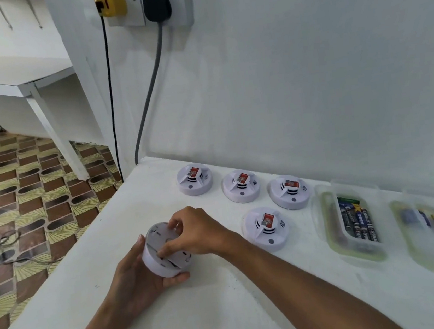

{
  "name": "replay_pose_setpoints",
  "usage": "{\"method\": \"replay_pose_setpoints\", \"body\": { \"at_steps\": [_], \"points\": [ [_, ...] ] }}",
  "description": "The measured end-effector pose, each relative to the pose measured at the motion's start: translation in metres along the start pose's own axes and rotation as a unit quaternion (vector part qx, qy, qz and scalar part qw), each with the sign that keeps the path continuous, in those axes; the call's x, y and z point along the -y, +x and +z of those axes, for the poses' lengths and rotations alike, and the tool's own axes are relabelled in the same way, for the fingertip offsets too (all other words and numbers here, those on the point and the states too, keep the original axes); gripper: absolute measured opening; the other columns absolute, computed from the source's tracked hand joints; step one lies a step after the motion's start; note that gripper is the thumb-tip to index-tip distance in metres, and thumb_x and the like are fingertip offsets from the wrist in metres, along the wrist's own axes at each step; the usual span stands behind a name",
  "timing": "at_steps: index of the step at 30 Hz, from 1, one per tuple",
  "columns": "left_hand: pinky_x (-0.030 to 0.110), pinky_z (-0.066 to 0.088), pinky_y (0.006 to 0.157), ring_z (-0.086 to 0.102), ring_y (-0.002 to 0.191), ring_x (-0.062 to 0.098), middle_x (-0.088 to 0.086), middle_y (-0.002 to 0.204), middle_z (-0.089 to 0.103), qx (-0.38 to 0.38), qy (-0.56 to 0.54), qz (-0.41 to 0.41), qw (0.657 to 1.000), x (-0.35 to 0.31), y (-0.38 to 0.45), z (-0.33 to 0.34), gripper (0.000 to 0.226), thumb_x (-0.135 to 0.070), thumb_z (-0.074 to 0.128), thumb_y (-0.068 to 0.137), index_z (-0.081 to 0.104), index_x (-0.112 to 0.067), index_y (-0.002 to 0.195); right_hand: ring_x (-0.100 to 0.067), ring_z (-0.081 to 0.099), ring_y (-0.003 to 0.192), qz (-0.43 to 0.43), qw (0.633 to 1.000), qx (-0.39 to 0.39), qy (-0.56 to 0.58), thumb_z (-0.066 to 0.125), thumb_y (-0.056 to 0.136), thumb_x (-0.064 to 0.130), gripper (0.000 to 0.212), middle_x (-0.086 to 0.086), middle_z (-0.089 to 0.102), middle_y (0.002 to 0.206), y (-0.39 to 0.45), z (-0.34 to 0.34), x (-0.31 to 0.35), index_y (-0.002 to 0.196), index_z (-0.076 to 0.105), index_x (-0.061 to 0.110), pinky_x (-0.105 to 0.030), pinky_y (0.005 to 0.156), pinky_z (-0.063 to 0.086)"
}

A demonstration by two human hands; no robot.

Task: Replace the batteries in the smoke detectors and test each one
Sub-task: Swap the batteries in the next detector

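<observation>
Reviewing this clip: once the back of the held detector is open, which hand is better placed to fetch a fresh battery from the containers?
Right, probably. The right hand only pinches at the back of the smoke detector, and the battery container lies on its side. The left hand cradles the detector from below, farther from the container.

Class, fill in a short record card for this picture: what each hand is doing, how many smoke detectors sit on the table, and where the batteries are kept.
left hand: holds the turned-over smoke detector from below
right hand: fingers pinch at the detector's back plate
detectors on table: four, face up, each with a red sticker; three in a row near the wall, one in front
batteries: a packed batch in the nearer clear tray; a few loose in the farther tray
wall: yellow plug and black plug in sockets
</observation>
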State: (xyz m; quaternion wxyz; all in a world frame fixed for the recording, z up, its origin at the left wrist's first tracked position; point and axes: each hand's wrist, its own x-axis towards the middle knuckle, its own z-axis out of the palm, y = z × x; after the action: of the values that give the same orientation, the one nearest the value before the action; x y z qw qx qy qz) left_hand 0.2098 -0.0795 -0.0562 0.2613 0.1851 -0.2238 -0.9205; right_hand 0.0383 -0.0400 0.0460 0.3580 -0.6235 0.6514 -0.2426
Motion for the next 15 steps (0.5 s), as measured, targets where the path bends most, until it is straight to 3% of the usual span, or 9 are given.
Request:
{"method": "replay_pose_setpoints", "body": {
  "at_steps": [5, 15],
  "points": [
    [0.061, 0.014, 0.115, 0.018, 0.142, 0.045, 0.024, 0.155, 0.020, -0.008, 0.024, -0.006, 1.000, 0.0044, -0.0048, -0.0015, 0.062, -0.046, 0.002, 0.103, 0.018, -0.008, 0.150, -0.022, 0.059, 0.096, 0.012, 1.000, 0.001, -0.003, 0.084, 0.070, 0.034, 0.059, -0.011, 0.064, 0.111, -0.0018, -0.0008, 0.0027, 0.116, 0.061, 0.004, -0.032, 0.076, 0.050],
    [0.064, 0.006, 0.114, 0.015, 0.142, 0.047, 0.023, 0.156, 0.013, 0.028, 0.020, -0.020, 0.999, 0.0064, -0.0035, -0.0004, 0.060, -0.044, 0.002, 0.104, 0.012, -0.006, 0.150, -0.026, 0.061, 0.099, 0.042, 0.999, -0.019, -0.009, 0.078, 0.076, 0.037, 0.053, -0.012, 0.065, 0.111, -0.0079, 0.0047, 0.0050, 0.114, 0.061, 0.005, -0.038, 0.085, 0.053]
  ]
}}
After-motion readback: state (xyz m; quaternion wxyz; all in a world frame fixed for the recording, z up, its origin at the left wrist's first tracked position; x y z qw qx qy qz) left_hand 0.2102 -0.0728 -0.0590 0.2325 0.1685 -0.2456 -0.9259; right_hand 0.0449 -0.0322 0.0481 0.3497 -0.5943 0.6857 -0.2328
